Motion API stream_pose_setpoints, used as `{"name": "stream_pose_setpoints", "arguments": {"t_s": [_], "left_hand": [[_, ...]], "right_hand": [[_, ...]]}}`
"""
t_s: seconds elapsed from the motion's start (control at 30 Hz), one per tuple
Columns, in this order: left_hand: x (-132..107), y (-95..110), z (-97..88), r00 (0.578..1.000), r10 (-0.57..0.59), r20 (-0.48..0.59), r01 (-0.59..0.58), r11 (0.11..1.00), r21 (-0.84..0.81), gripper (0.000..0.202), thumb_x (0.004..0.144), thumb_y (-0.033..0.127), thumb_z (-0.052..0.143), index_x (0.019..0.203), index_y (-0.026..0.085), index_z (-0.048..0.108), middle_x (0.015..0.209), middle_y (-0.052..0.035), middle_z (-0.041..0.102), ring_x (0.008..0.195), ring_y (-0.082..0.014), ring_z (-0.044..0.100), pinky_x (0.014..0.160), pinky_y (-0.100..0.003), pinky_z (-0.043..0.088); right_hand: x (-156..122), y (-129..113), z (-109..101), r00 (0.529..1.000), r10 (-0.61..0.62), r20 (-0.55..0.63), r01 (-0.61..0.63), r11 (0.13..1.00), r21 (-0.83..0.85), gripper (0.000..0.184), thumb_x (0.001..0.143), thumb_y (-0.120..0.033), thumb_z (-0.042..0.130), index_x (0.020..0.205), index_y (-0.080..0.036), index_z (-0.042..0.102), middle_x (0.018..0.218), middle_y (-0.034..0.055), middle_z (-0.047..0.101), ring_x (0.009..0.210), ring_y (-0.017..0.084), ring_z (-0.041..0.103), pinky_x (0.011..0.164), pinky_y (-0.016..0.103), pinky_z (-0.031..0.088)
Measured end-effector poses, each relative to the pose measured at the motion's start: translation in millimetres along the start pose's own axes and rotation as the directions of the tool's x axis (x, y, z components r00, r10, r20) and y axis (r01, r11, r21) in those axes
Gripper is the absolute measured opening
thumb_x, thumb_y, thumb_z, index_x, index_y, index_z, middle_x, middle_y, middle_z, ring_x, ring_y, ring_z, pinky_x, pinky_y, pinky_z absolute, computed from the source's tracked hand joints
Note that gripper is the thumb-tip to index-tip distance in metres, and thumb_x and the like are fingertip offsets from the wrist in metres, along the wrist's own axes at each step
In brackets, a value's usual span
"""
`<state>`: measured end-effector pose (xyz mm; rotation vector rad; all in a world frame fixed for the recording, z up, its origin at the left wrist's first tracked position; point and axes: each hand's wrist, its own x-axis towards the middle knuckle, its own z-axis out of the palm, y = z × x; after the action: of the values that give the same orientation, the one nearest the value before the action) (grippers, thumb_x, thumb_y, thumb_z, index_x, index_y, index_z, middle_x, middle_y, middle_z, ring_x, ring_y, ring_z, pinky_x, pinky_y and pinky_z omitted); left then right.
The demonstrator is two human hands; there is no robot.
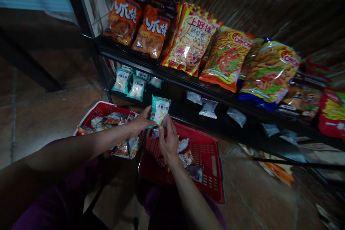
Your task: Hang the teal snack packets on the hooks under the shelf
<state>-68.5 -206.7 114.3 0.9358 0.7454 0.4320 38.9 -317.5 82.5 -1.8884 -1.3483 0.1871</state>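
A small green-and-white snack bag is held upright in front of the lower shelf. My left hand grips its left side between thumb and fingers. My right hand is at the bag's lower right edge, fingers extended and close together, touching it. Several matching green snack bags stand on the lower shelf, left of the held one. Below my hands is a red basket with a few small packets in it. Left of it, a second red basket holds many small packets, partly covered by my left forearm.
The upper shelf carries large snack bags: orange ones, a prawn cracker bag and others farther right. Small silvery packets lie along the lower shelf. A black shelf post stands at the left, above a tiled floor.
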Motion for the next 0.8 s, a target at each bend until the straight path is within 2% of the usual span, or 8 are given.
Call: {"name": "stream_pose_setpoints", "arguments": {"t_s": [0.13, 0.27, 0.43, 0.53, 0.8], "left_hand": [[1.0, -6.2, -0.3, 1.0, 0.024, 0.009, -0.024, 0.999, 0.023, 0.086, 0.061, 0.003, 0.062, 0.139, 0.019, 0.03, 0.114, -0.0074, 0.06, 0.103, -0.0194, 0.055, 0.093, -0.033, 0.041], [-0.3, -6.4, 1.5, 1.0, 0.022, 0.003, -0.022, 0.999, 0.041, 0.087, 0.061, 0.001, 0.06, 0.141, 0.018, 0.028, 0.122, -0.0087, 0.056, 0.109, -0.0199, 0.053, 0.096, -0.033, 0.039], [-2.4, -4.5, 3.6, 1.0, 0.021, 0.019, -0.022, 0.999, 0.039, 0.089, 0.062, 0.002, 0.06, 0.143, 0.016, 0.023, 0.123, -0.0104, 0.055, 0.106, -0.019, 0.053, 0.096, -0.032, 0.039], [-3.2, -4.1, 4.0, 0.999, 0.031, 0.035, -0.032, 0.999, 0.03, 0.09, 0.062, 0.004, 0.06, 0.143, 0.015, 0.022, 0.123, -0.0107, 0.055, 0.105, -0.0186, 0.054, 0.096, -0.033, 0.038], [-13.5, 6.8, 9.3, 0.999, 0.002, 0.039, -0.007, 0.994, 0.111, 0.08, 0.066, 0.008, 0.057, 0.14, 0.023, 0.031, 0.127, -0.0091, 0.052, 0.109, -0.0213, 0.051, 0.091, -0.033, 0.041]], "right_hand": [[-1.2, 0.3, 1.1, 0.998, 0.063, 0.026, -0.064, 0.997, 0.031, 0.054, 0.091, -0.037, 0.037, 0.14, -0.016, 0.033, 0.142, 0.0136, 0.04, 0.132, 0.023, 0.037, 0.108, 0.048, 0.032], [-1.4, -1.3, 0.6, 0.996, 0.078, 0.046, -0.079, 0.997, 0.017, 0.055, 0.091, -0.039, 0.035, 0.14, -0.012, 0.033, 0.142, 0.0154, 0.04, 0.133, 0.023, 0.036, 0.109, 0.048, 0.03], [-1.0, -1.4, 0.4, 0.995, 0.08, 0.052, -0.082, 0.996, 0.022, 0.057, 0.091, -0.041, 0.035, 0.139, -0.01, 0.034, 0.141, 0.0172, 0.041, 0.132, 0.024, 0.037, 0.109, 0.047, 0.031], [-1.0, -1.1, 0.9, 0.994, 0.102, 0.037, -0.104, 0.993, 0.062, 0.057, 0.091, -0.042, 0.037, 0.139, -0.012, 0.035, 0.141, 0.0155, 0.04, 0.132, 0.023, 0.037, 0.109, 0.047, 0.03], [2.4, -2.7, -1.5, 0.95, 0.29, 0.118, -0.312, 0.907, 0.283, 0.062, 0.087, -0.048, 0.044, 0.139, -0.016, 0.034, 0.142, 0.0122, 0.041, 0.13, 0.024, 0.039, 0.108, 0.045, 0.03]]}}
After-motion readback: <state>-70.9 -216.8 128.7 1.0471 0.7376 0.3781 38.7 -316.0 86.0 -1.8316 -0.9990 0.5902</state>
